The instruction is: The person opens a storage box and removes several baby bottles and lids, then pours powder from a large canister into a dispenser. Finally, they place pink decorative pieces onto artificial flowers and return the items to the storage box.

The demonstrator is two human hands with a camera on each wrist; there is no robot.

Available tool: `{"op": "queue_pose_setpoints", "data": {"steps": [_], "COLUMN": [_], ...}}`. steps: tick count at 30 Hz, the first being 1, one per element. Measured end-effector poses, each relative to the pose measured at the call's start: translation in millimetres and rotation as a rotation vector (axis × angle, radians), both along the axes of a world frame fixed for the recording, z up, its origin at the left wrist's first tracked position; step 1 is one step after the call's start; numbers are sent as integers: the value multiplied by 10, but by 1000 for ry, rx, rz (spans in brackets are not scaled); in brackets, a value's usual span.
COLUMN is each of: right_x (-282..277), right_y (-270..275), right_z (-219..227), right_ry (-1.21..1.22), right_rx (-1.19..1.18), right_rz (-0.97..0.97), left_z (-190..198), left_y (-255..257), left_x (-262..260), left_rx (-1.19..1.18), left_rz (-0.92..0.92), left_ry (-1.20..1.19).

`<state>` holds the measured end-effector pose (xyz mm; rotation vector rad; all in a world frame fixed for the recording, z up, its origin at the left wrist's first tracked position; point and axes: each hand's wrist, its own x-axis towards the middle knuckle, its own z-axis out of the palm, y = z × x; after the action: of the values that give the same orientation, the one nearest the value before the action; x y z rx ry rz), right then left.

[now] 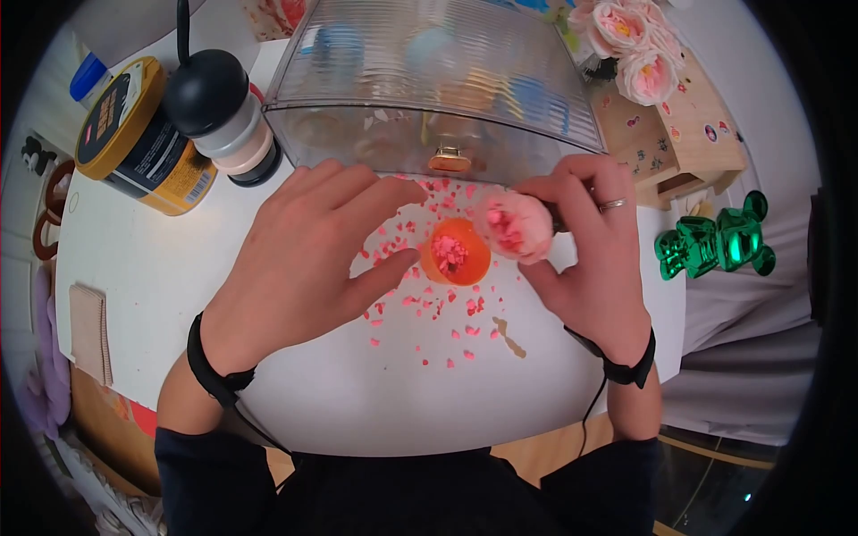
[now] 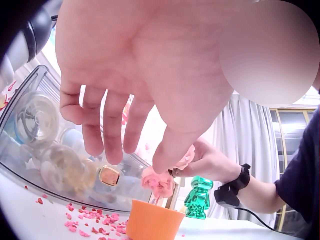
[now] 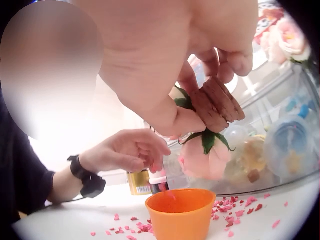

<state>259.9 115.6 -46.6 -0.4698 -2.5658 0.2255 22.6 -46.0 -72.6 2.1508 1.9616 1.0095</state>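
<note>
My right hand [image 1: 590, 241] pinches a pink rose [image 1: 511, 228] beside and above an orange cup [image 1: 471, 259]. In the right wrist view the bloom points down, with green leaves and a brown, bark-like block [image 3: 217, 105] at its stem end. Pink crumbs [image 1: 450, 255] lie inside the cup. On the cup's left, my left hand [image 1: 313, 250] hovers with thumb and fingers apart, loosely bent, holding nothing visible. Its palm [image 2: 150, 55] faces the cup in the left wrist view. More pink and red crumbs [image 1: 469, 330] are scattered on the white table around the cup.
A clear drawer box [image 1: 357, 134] stands behind the cup. A yellow-lidded tub [image 1: 147, 134] and a black-topped bottle [image 1: 210, 98] are at the left. At the right are a wooden box [image 1: 706, 152], pink flowers [image 1: 648, 73] and a shiny green bear figure [image 1: 715, 241].
</note>
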Motion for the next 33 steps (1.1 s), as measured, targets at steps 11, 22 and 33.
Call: {"op": "queue_pose_setpoints", "data": {"steps": [11, 22, 33], "right_x": [204, 76, -24], "right_y": [68, 55, 65], "right_z": [-237, -28, 163], "right_ry": [114, -124, -191], "right_rx": [-357, 120, 130], "right_rz": [-70, 106, 224], "left_z": [-64, -94, -104], "left_y": [29, 41, 45], "left_x": [98, 127, 77], "left_rx": [-56, -39, -52], "left_rz": [-76, -96, -97], "left_ry": [-101, -110, -92]}}
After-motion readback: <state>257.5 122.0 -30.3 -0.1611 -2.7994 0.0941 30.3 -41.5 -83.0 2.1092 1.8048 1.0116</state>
